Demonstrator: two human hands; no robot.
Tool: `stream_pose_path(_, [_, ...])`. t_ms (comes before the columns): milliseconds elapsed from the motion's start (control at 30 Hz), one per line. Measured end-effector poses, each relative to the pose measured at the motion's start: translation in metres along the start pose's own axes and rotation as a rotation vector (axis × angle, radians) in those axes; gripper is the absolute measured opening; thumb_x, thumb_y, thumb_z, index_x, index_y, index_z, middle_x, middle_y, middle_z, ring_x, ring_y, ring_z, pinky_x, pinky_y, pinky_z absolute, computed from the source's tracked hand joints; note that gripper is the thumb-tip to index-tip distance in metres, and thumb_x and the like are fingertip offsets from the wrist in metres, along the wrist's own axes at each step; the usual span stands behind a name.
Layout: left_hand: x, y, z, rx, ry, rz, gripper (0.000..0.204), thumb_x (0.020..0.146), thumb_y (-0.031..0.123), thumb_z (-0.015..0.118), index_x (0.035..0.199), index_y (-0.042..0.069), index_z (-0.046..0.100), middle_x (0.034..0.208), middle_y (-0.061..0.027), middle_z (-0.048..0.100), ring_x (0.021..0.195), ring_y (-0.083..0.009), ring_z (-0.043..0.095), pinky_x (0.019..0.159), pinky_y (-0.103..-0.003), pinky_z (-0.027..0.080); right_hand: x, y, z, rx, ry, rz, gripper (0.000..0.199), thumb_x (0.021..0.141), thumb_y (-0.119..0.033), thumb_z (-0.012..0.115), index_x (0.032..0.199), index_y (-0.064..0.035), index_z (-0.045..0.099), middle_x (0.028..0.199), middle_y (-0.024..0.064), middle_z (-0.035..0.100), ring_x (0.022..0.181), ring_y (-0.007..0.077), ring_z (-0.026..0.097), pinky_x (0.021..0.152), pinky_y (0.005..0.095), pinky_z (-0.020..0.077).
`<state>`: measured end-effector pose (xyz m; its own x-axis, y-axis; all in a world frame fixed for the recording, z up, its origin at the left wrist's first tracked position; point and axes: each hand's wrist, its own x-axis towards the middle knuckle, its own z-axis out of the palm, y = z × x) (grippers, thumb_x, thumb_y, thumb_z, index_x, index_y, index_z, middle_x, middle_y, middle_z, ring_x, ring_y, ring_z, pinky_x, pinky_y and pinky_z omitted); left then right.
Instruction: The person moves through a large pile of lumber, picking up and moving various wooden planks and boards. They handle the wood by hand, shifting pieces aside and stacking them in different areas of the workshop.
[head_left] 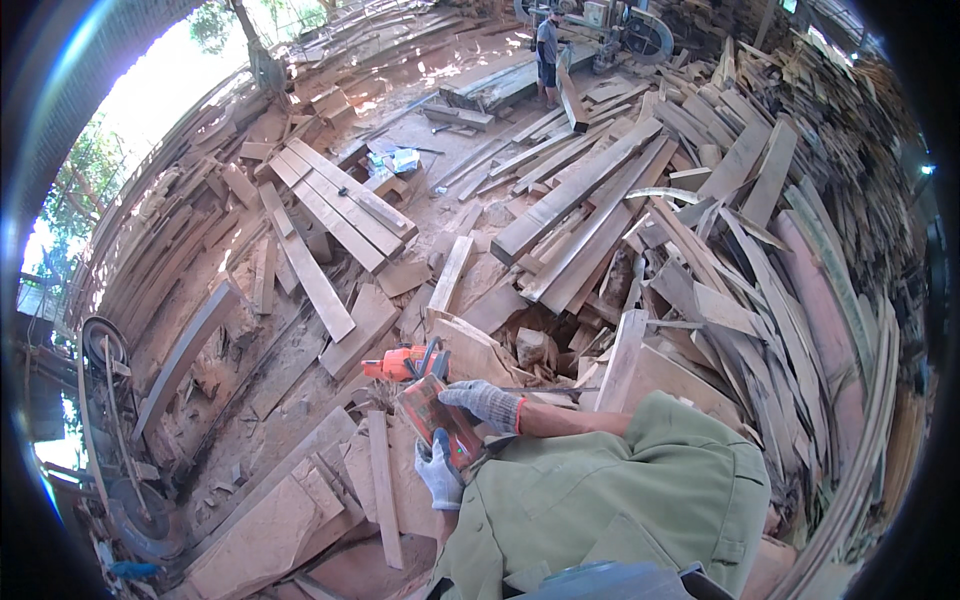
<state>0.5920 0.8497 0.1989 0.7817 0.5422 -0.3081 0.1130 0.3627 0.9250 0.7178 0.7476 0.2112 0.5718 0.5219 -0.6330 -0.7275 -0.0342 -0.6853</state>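
L hand [438, 472], grey-gloved, has its fingers [432, 455] wrapped round the near edge of an orange chainsaw [432, 400], and the R hand [487, 402], same glove w/ red cuff, has fingers [462, 394] closed over the saw body from the far side, so both grip it. Saw sits near-centre, just above the green sleeve [610, 480], w/ a pale plank [620, 362] to its right and a plank pile [590, 215] beyond. Far off, another person [547, 58] stands by a sawmill machine [625, 28].
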Motion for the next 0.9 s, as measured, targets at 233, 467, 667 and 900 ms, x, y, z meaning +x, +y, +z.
stream_pose_path(233, [0.0004, 0.0040, 0.0029, -0.012, -0.010, 0.018, 0.024, 0.091, 0.014, 0.062, 0.109, -0.001, 0.058, 0.096, -0.0059, 0.063, 0.079, -0.0111, 0.058, 0.068, -0.026, 0.048, -0.0011, -0.0028, -0.0011, -0.003, -0.011, -0.026, 0.031, 0.087, -0.029, 0.066, 0.112, -0.0099, 0.066, 0.096, 0.0032, 0.068, 0.080, 0.0147, 0.063, 0.073, 0.0311, 0.0504])
stream_pose_path(467, [0.0007, 0.0050, 0.0030, -0.009, -0.012, 0.015, 0.024, 0.091, 0.015, 0.062, 0.108, -0.001, 0.058, 0.096, -0.0061, 0.063, 0.079, -0.0114, 0.058, 0.069, -0.027, 0.048, -0.0070, -0.0074, 0.0014, -0.026, -0.007, -0.028, 0.025, 0.089, -0.032, 0.064, 0.105, -0.0128, 0.069, 0.091, -0.0021, 0.066, 0.076, 0.0100, 0.058, 0.070, 0.0266, 0.0478])
stream_pose_path(667, [-0.0018, 0.0069, 0.0047, -0.008, -0.005, 0.023, 0.022, 0.091, 0.012, 0.061, 0.108, -0.001, 0.058, 0.097, -0.0061, 0.063, 0.080, -0.0108, 0.058, 0.070, -0.026, 0.049, -0.0044, -0.0056, 0.0010, -0.026, -0.008, -0.021, 0.024, 0.089, -0.032, 0.064, 0.103, -0.0137, 0.069, 0.086, -0.0029, 0.065, 0.073, 0.0095, 0.056, 0.068, 0.0259, 0.0472])
stream_pose_path(900, [-0.0024, 0.0087, 0.0045, 0.018, -0.010, 0.020, 0.024, 0.091, 0.012, 0.061, 0.110, -0.001, 0.058, 0.098, -0.0062, 0.063, 0.081, -0.0119, 0.059, 0.071, -0.026, 0.049, -0.0061, -0.0076, 0.0009, -0.032, -0.016, -0.013, 0.027, 0.088, -0.031, 0.065, 0.108, -0.0120, 0.067, 0.091, 0.0010, 0.066, 0.076, 0.0134, 0.059, 0.070, 0.0293, 0.0485])
